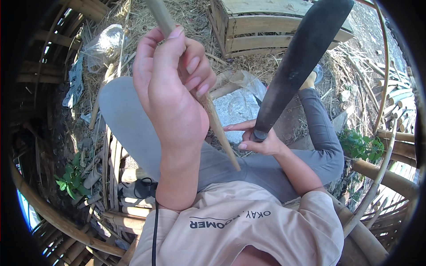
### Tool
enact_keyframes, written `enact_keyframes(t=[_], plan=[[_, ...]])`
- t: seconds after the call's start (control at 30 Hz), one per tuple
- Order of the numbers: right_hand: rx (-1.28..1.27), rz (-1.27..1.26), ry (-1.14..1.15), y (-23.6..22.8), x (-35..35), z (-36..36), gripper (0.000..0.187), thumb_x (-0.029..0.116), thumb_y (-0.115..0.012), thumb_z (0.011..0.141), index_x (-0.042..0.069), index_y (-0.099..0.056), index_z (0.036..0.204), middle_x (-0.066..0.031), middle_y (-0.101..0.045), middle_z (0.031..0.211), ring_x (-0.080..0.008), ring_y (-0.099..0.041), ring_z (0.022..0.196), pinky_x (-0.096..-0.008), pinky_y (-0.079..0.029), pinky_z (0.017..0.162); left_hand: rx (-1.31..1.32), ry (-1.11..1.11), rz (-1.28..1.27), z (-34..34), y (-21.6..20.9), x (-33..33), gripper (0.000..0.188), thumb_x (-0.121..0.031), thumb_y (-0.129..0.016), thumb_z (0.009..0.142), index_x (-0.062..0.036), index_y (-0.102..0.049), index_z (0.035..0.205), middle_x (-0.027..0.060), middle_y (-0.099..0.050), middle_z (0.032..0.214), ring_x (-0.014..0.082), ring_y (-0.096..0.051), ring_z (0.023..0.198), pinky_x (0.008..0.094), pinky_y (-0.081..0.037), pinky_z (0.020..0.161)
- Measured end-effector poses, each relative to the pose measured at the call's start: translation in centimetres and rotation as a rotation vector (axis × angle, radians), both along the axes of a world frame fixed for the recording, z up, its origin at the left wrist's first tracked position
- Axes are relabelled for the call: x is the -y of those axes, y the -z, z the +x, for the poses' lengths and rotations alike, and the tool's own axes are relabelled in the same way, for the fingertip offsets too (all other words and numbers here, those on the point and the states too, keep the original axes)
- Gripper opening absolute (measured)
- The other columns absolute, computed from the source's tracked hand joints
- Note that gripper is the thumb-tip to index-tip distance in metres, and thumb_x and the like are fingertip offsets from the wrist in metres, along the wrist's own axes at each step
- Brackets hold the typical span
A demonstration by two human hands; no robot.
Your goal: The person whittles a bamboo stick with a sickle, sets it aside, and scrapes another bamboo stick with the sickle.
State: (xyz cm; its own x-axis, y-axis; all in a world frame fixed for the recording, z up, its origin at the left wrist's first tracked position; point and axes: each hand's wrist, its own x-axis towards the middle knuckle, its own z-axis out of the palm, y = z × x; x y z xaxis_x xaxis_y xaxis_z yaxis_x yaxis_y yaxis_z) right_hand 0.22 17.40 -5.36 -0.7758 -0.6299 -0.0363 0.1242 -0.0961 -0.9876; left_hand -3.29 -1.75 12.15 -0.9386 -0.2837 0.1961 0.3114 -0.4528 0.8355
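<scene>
My left hand (171, 73) is raised in front of me, its fingers closed round a thin wooden stick (217, 128). The stick slants from the upper edge down to a tapered lower end above my lap. In my right hand (264, 142) is a machete (301, 64) with a broad dark blade pointing up and away to the right. The index finger of that hand is stretched toward the stick, close to it; whether it touches I cannot tell. Most of the machete's handle is hidden. Behind the stick lies a pale grey stone (236, 106), between my legs.
A slatted wooden crate (266, 32) stands ahead on straw-covered ground. Clear plastic (104, 48) lies at the far left. Cut bamboo pieces (401, 104) are piled at the right. Bamboo poles (384, 177) and leafy plants (361, 145) flank my bent legs.
</scene>
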Motion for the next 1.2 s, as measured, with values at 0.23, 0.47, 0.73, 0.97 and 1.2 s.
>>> enact_keyframes(t=[0.23,0.47,0.73,0.97,1.2], plan=[[0.197,-0.118,-0.097,1.2,1.1,1.4,0.030,0.000,-0.079,0.081,-0.006,-0.068,0.108,-0.0144,-0.073,0.100,-0.0136,-0.069,0.078,-0.0255,-0.054,0.064,0.099,-0.089,-0.191,1.3,3.8,-0.7,0.030,-0.013,-0.054,0.099,0.0017,-0.044,0.123,0.0012,-0.046,0.075,0.0059,-0.041,0.059,0.0229,-0.037,0.052],[0.228,-0.022,0.008,1.7,1.1,-0.4,0.022,0.001,-0.077,0.085,-0.006,-0.065,0.102,-0.0141,-0.073,0.089,-0.0148,-0.072,0.076,-0.0244,-0.056,0.059,-0.100,-0.168,-1.286,15.1,14.0,3.3,0.078,-0.008,-0.073,0.083,0.0090,-0.030,0.145,0.0295,-0.049,0.138,0.0417,-0.054,0.120,0.0458,-0.048,0.096],[0.226,0.077,0.146,3.4,1.1,-1.2,0.020,0.003,-0.075,0.086,-0.004,-0.065,0.102,-0.0098,-0.073,0.082,-0.0043,-0.051,0.047,-0.0213,-0.036,0.040,0.283,0.712,-1.764,35.3,13.5,19.3,0.011,-0.008,-0.068,0.070,-0.0072,-0.060,0.078,0.0093,-0.061,0.069,0.0263,-0.065,0.065,0.0367,-0.053,0.059],[0.244,0.182,0.148,2.8,0.7,-0.8,0.016,0.004,-0.072,0.090,-0.004,-0.065,0.101,-0.0100,-0.073,0.084,-0.0047,-0.051,0.048,-0.0222,-0.037,0.041,0.887,-0.311,-1.780,22.4,16.2,31.4,0.010,-0.010,-0.053,0.094,0.0000,-0.054,0.097,0.0199,-0.062,0.073,0.0386,-0.063,0.068,0.0462,-0.048,0.063],[0.288,0.222,0.128,3.6,2.2,-0.7,0.019,0.002,-0.071,0.090,-0.004,-0.063,0.106,-0.0108,-0.074,0.086,-0.0052,-0.051,0.048,-0.0228,-0.036,0.040,1.210,-0.439,-1.553,10.4,32.7,45.8,0.063,-0.035,-0.052,0.092,0.0091,-0.048,0.137,0.0324,-0.055,0.134,0.0422,-0.051,0.129,0.0474,-0.040,0.108]])
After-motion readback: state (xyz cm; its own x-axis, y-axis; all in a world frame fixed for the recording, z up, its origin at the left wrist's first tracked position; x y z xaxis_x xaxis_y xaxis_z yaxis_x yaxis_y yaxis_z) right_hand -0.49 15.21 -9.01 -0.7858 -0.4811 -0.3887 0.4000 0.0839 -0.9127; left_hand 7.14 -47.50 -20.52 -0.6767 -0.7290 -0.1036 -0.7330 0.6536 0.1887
